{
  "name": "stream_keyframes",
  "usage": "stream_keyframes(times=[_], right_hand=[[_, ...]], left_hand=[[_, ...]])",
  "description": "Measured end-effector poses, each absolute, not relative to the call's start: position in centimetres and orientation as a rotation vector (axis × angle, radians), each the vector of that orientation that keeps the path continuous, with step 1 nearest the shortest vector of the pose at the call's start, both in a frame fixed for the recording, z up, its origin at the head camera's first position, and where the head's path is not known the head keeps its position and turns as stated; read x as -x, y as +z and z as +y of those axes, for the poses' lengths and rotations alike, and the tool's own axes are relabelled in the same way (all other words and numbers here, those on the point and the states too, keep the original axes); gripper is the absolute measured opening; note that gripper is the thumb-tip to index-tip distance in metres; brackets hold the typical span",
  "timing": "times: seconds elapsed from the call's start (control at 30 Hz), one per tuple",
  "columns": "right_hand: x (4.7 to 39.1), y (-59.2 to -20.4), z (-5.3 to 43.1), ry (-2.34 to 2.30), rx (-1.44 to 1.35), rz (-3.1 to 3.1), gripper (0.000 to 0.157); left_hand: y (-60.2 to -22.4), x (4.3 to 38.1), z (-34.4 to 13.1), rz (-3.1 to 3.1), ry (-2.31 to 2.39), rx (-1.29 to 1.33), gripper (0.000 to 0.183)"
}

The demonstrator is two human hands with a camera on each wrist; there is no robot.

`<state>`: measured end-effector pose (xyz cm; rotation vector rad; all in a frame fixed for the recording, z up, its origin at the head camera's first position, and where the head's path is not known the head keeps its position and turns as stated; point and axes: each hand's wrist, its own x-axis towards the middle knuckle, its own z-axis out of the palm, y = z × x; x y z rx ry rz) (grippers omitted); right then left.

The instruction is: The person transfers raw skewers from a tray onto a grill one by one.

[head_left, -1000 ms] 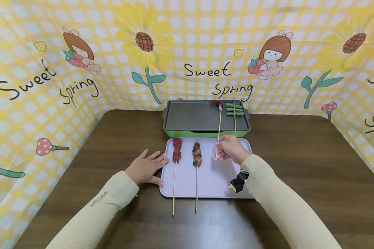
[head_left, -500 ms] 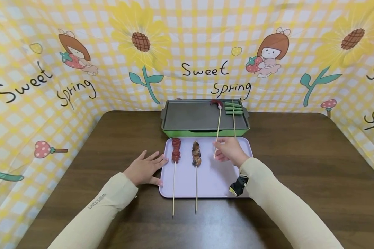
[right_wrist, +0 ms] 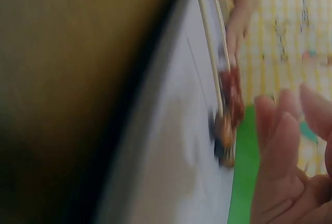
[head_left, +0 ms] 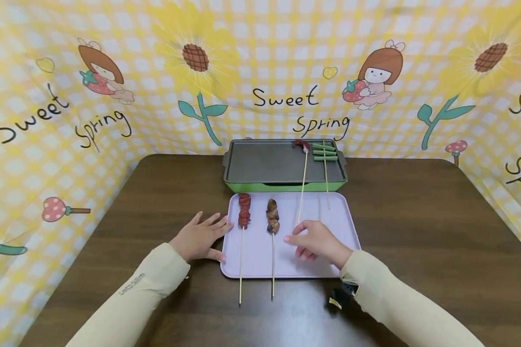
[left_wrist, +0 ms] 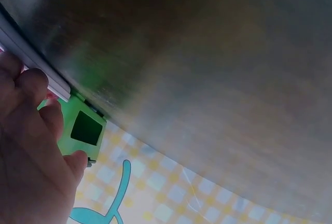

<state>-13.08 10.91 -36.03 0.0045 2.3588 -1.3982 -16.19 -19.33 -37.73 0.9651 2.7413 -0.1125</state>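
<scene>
My left hand [head_left: 199, 237] lies spread at the left edge of the lilac tray [head_left: 252, 255], its fingertips at the rim. My right hand [head_left: 319, 242] is over the tray's right half, holding nothing, thumb and index finger apart. On the tray lie a skewer of dark red meat-like pieces [head_left: 244, 212] and a skewer of brown mushroom-like pieces [head_left: 272, 217], sticks pointing toward me. A skewer with a dark red curled piece [head_left: 301, 144], perhaps an octopus tentacle, rests on the grill plate [head_left: 260, 161]. Its stick slants down over the tray, ending near my right fingers.
A skewer of green bean-like pieces [head_left: 324, 152] lies at the plate's right end, its stick hanging over the front. The green grill base [head_left: 247, 186] stands right behind the tray. A checked cloth [head_left: 278, 58] rises behind the brown table [head_left: 404, 217].
My right hand has let go of the dark red curled skewer and drawn back toward me over the tray. That skewer stays on the grill plate. The left hand keeps its place.
</scene>
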Motion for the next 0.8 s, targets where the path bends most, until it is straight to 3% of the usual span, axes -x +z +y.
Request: stream_keyframes(times=[0.1,0.4,0.8], right_hand=[[11.7,-35.7,9.6,-1.405,0.05,2.304,0.037],[8.4,-36.1,7.5,-1.46,0.128,2.123,0.067],[7.7,-38.0,6.5,-1.522,0.115,2.078,0.093]], left_hand=[[-37.4,16.0,-19.6,2.755,-0.111,-0.947,0.087],[-37.4,15.9,-19.3,2.744,-0.11,-0.952,0.088],[-37.6,16.3,-19.2,2.728,-0.13,-0.948,0.088]])
